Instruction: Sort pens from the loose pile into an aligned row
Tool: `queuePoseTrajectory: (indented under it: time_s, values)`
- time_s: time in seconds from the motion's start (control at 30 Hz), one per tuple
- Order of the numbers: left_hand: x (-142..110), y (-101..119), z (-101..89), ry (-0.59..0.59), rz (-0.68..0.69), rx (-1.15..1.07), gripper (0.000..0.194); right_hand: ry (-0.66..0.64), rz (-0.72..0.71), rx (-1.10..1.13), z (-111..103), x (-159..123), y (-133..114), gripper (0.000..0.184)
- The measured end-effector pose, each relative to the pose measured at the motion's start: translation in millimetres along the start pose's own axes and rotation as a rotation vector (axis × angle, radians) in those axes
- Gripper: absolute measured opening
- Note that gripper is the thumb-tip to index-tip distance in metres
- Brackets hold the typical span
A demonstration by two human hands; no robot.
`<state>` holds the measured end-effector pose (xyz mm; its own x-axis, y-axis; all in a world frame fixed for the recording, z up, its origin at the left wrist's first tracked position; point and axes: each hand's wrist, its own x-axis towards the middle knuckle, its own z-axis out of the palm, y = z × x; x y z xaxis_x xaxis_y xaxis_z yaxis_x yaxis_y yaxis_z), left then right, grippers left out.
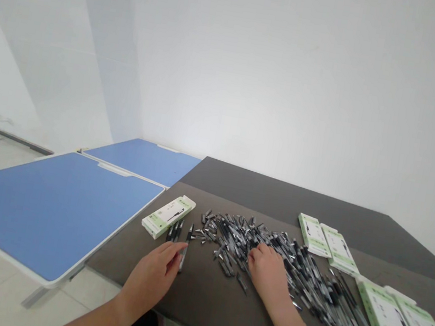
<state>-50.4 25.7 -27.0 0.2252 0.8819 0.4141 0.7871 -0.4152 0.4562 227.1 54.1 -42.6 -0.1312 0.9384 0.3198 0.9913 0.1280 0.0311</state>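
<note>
Dark tabletop (pixel 212 318) beneath both hands: the right hand (pixel 268 274) lies open, fingers loosely spread, on a heap of black-and-silver pens (pixel 237 244). Left of it, the left hand (pixel 152 277), fingers close together, meets a lone pen (pixel 183 257); any grip is unclear. A green-and-white pen box (pixel 168 217) lies beyond.

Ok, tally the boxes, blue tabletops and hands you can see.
Boxes: 5
Blue tabletops: 2
Left hand: 1
Right hand: 1
Total: 9
</note>
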Motion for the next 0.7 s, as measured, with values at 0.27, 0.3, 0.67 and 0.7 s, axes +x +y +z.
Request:
queuePoseTrajectory:
  time_s: [0.27,0.3,0.67,0.7]
  values:
    - [18.4,-6.0,5.1,-0.013,-0.010,-0.008,0.028,0.198,0.153,0.458,-21.6,13.1,1.4,0.016]
    - [22.7,-6.2,6.0,-0.013,-0.014,-0.010,0.028,0.182,0.210,0.544,-24.1,15.3,0.5,0.016]
    - [102.1,1.6,35.7,-0.167,0.315,0.305,0.026,0.133,0.488,1.212,-8.6,12.9,0.2,0.027]
    - [110.8,3.0,40.5,-0.212,0.389,0.326,0.024,0.131,0.492,1.226,-8.8,11.8,1.7,0.028]
